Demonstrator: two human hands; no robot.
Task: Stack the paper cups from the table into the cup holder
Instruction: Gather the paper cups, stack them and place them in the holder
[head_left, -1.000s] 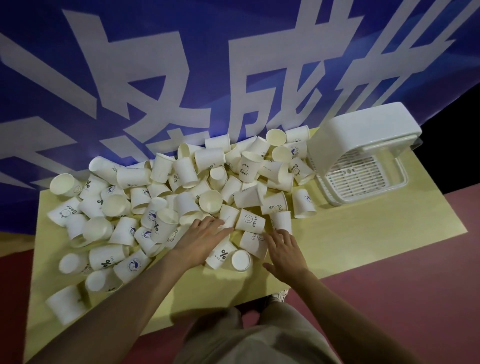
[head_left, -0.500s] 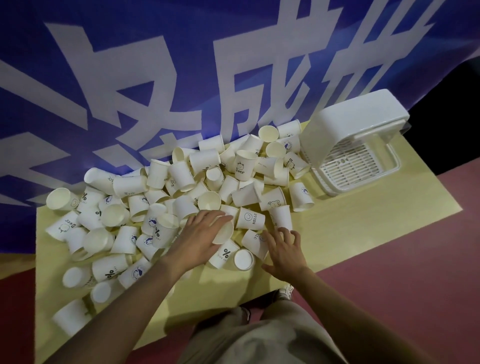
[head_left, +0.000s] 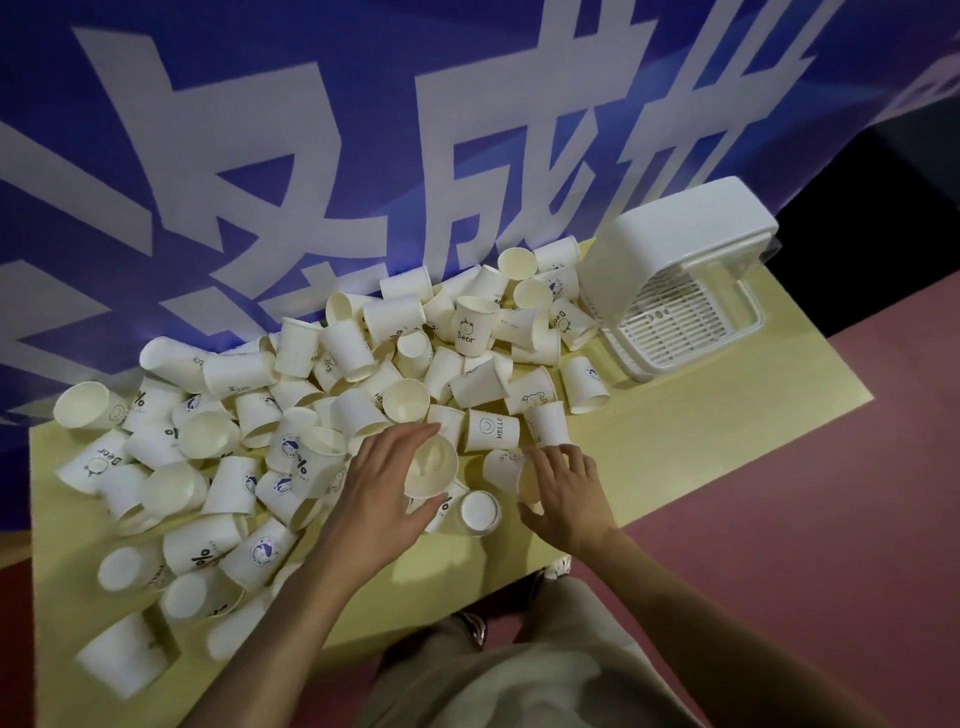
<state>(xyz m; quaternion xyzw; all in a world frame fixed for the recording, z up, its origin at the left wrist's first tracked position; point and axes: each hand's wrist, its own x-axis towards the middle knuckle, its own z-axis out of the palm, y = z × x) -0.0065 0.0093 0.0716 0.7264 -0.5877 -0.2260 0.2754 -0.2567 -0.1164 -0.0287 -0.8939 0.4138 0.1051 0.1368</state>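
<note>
Left hand (head_left: 382, 488) grips an open-mouthed paper cup (head_left: 431, 467) at frame centre.
Right hand (head_left: 563, 493), fingers curled, holds another white cup (head_left: 501, 465) beside it.

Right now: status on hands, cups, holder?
Left hand grips a cup. Right hand closing on another cup. Cup holder empty, back right. Nothing blocking.

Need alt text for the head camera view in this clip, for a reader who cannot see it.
A person's left hand grips a white paper cup at the near edge of a big heap of paper cups on a yellow table, while the right hand curls round another cup. A white cup holder stands at the table's far right corner.
</note>
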